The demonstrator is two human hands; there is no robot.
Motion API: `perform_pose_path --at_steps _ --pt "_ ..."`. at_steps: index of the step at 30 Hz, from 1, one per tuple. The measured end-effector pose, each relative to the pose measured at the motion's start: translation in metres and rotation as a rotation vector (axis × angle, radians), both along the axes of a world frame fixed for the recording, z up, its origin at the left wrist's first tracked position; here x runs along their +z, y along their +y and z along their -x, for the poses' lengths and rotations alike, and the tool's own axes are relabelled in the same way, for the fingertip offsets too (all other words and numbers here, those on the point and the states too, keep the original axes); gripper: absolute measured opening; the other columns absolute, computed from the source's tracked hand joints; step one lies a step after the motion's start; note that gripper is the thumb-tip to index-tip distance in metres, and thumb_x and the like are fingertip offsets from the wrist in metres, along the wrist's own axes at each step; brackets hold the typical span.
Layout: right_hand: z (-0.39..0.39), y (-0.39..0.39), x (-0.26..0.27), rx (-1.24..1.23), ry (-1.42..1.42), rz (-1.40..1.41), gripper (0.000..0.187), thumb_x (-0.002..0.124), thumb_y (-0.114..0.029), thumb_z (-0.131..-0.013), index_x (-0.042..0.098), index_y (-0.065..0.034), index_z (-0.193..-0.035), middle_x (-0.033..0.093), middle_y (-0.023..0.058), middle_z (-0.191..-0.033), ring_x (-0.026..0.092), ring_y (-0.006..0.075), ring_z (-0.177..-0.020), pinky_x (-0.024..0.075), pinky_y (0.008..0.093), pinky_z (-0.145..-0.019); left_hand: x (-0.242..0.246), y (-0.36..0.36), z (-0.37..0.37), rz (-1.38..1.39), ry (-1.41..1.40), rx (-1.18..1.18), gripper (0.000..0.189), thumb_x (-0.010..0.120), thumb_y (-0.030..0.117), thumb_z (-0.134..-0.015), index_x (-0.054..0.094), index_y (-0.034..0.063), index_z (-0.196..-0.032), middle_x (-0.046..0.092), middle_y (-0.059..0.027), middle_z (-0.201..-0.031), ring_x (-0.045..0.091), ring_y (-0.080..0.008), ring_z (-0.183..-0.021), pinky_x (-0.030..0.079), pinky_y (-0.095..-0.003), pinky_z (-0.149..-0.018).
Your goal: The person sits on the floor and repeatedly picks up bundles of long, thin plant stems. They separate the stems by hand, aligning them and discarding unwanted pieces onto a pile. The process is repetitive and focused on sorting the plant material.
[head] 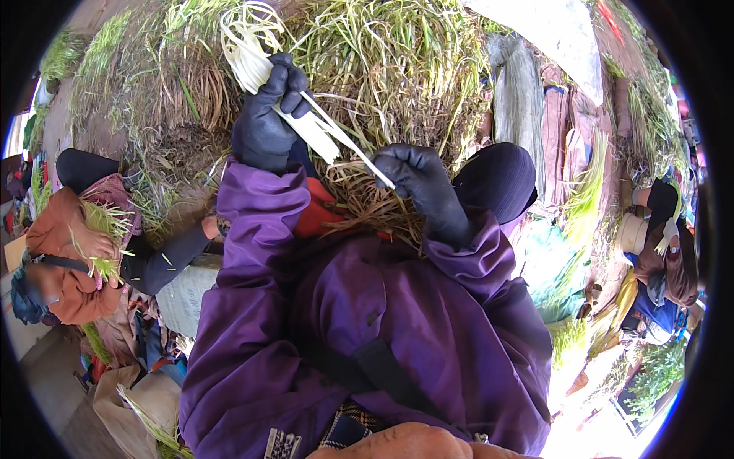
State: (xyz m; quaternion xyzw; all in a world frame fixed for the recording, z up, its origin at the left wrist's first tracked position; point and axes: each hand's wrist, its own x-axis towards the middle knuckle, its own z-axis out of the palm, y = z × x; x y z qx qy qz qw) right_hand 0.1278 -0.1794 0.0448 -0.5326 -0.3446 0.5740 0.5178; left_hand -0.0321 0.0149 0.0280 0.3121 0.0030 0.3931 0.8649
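My left hand (266,117), in a black glove, is raised at the upper left and closed around a bundle of pale, flat strands (312,135). The strands loop loosely above the fist, and their even ends stick out below it. I cannot tell whether they are plant stalks or ties. One longer pale strand (350,146) slants down from the left fist to my right hand (416,181), also gloved in black. Its curled fingers grip that strand near its lower end. Beneath and beyond both hands lies a heap of long green and brown leafy stalks (395,63).
My dark-clad knee (496,181) rises beside my right hand. A person (86,246) sits at the left holding green stalks; another person (668,252) sits at the far right. Grey sheeting (519,92) and a white sheet (550,34) lie at the upper right, near loose green stalks (585,189).
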Motion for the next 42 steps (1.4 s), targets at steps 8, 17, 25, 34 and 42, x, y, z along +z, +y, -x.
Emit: perform_pose_path --at_steps 8,17,25,34,42 --pt "0.007 -0.007 -0.001 -0.017 0.119 -0.026 0.032 0.061 -0.032 -0.090 0.065 -0.0013 -0.095 0.056 -0.0044 -0.067 0.042 0.0022 -0.053 0.0301 0.0174 -0.048 -0.005 -0.012 -0.006 0.021 0.067 0.035 0.020 0.051 0.019 -0.096 0.049 0.0103 -0.113 0.052 -0.0028 -0.080 0.038 -0.0047 -0.054 0.034 -0.0201 -0.052" --pt "0.017 -0.004 -0.010 -0.210 -0.326 -0.116 0.010 0.067 -0.008 -0.082 0.064 -0.0005 -0.089 0.061 0.0039 -0.066 0.056 0.0077 -0.059 0.0452 0.0244 -0.055 -0.003 -0.025 -0.006 0.074 0.108 0.121 0.031 0.056 0.019 -0.093 0.053 0.0067 -0.121 0.062 -0.0096 -0.098 0.041 -0.0051 -0.058 0.039 -0.0222 -0.054" --pt "0.023 -0.004 0.000 -0.321 -0.648 -0.216 0.007 0.066 -0.006 -0.084 0.064 -0.0003 -0.087 0.059 0.0062 -0.062 0.053 0.0070 -0.056 0.0437 0.0244 -0.052 0.005 -0.060 -0.012 0.094 0.249 0.098 0.028 0.057 0.014 -0.091 0.053 0.0058 -0.118 0.060 -0.0124 -0.092 0.041 -0.0065 -0.059 0.037 -0.0232 -0.054" --pt "0.017 -0.016 0.017 -0.459 -0.705 -0.185 0.005 0.063 -0.005 -0.084 0.060 -0.0011 -0.084 0.062 0.0147 -0.070 0.061 0.0259 -0.056 0.0476 0.0311 -0.052 0.003 -0.057 -0.009 0.171 0.086 0.041 0.023 0.056 0.013 -0.092 0.054 0.0055 -0.113 0.055 -0.0105 -0.090 0.041 -0.0062 -0.059 0.037 -0.0225 -0.054" --pt "0.023 -0.021 0.026 -0.134 -1.004 -0.329 0.021 0.065 -0.007 -0.080 0.063 -0.0076 -0.101 0.062 0.0133 -0.079 0.061 0.0314 -0.065 0.0493 0.0382 -0.056 -0.002 -0.058 -0.013 0.205 0.050 0.020 0.023 0.056 0.013 -0.092 0.055 0.0048 -0.113 0.055 -0.0116 -0.093 0.042 -0.0074 -0.062 0.037 -0.0237 -0.057"
